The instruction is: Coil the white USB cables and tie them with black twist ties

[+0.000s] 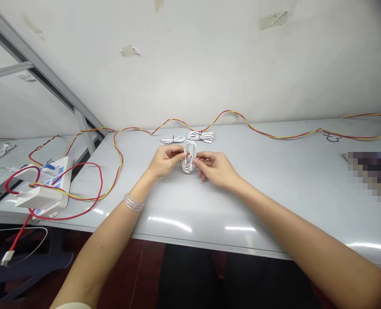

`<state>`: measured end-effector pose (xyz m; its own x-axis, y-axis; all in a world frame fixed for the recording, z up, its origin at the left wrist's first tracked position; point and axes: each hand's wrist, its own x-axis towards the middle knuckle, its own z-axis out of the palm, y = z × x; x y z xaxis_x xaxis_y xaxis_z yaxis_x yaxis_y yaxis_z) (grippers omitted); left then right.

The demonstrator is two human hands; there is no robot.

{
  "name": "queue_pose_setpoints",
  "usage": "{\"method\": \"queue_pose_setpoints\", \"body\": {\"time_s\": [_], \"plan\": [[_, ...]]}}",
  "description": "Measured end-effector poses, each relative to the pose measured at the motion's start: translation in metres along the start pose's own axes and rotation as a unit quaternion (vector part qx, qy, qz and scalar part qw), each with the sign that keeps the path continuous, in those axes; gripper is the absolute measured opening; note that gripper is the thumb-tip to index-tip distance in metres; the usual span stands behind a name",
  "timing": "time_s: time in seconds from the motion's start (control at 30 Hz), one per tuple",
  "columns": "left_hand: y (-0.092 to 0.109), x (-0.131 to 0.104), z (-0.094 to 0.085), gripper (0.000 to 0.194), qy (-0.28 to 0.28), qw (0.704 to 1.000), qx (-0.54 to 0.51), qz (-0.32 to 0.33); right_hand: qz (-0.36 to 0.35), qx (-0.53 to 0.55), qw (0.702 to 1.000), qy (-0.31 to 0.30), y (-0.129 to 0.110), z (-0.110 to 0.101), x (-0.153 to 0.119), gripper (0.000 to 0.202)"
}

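Between my two hands, just above the grey table, a white cable is gathered into an upright oval coil. My left hand pinches the coil's left side with thumb and fingers. On the other side, my right hand grips its right edge between thumb and forefinger, the other fingers curled below. Behind the coil lie two more bundled white cables: a slim one with a dark tie, and a thicker one with a dark tie at its top.
Red and yellow twisted wires run along the wall edge. A white power strip with plugged-in adapters and looped red wires sits at left, near a phone. Black ties lie at right. A metal frame post rises at left.
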<state>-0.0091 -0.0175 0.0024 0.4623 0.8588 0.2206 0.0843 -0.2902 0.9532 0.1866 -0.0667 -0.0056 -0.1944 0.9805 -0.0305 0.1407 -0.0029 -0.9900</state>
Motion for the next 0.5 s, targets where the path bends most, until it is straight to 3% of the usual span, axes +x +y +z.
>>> {"method": "queue_pose_setpoints", "body": {"time_s": [0.17, 0.5], "plan": [[0.000, 0.001, 0.001, 0.030, 0.001, 1.000, -0.008, 0.027, -0.012, -0.020, 1.000, -0.016, 0.000, -0.002, 0.000, 0.027], [-0.002, -0.001, 0.010, 0.036, 0.019, 0.998, 0.034, 0.051, -0.032, -0.004, 0.999, 0.009, 0.003, 0.000, 0.000, 0.028]]}}
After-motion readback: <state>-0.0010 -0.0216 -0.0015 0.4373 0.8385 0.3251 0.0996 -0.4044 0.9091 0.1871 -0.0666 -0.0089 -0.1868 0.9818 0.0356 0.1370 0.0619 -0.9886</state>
